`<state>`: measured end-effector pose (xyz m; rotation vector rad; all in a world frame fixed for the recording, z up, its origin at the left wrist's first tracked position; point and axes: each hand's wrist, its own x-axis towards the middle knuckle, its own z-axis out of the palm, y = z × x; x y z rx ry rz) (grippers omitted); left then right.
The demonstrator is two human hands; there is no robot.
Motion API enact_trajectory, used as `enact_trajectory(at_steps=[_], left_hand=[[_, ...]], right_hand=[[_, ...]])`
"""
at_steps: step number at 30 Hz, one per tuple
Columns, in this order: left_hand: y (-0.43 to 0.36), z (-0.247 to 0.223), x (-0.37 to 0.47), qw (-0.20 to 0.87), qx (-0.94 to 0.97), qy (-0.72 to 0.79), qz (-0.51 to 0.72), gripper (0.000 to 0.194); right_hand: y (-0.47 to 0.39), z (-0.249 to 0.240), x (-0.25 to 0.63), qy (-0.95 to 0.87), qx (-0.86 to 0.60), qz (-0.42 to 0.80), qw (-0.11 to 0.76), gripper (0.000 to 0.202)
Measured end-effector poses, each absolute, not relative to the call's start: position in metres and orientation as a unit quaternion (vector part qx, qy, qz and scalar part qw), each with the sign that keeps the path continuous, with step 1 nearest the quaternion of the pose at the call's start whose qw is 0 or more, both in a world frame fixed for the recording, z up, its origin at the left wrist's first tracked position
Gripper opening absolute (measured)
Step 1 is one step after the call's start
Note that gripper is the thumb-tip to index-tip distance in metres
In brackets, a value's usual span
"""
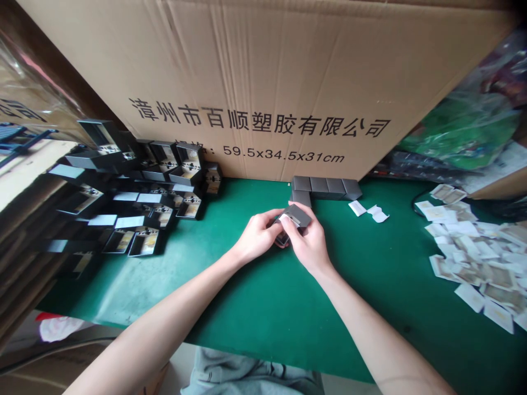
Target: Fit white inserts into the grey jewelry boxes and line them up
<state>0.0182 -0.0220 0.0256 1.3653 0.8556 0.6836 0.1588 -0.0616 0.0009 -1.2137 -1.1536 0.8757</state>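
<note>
Two hands [258,236] have their grip closed around a small, angular dark box [301,214] above the smooth green tabletop [247,307].

At the center of the frame, a person's left grip [258,236] and right grip [309,241] are holding a small dark box [302,214] over the green table [255,312]. Just above, closed boxes [327,187] are forming a bent row, two white pieces [357,208] lying near. Open boxes [144,241] are crowding the left, scattered white inserts [473,249] are covering the far right, and a printed carton [267,66] is filling the top.
</note>
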Motion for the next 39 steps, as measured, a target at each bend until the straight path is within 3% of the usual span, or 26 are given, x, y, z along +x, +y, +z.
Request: enact_trajectory(at_steps=[10, 25, 39], left_hand=[[-0.0221, 0.0278, 0.0184, 0.641, 0.588, 0.385, 0.309, 0.043], [-0.0211, 0.0246, 0.0182, 0.630, 0.607, 0.385, 0.292, 0.043], [-0.0207, 0.0269, 0.0180, 0.646, 0.591, 0.379, 0.300, 0.039]], right_hand=[[-0.0609, -0.0026, 0.1591, -0.491, -0.525, 0.379, 0.583, 0.050], [-0.0586, 0.0026, 0.1591, -0.469, -0.562, 0.347, 0.587, 0.035], [-0.0572, -0.0043, 0.1592, -0.483, -0.529, 0.375, 0.589, 0.043]])
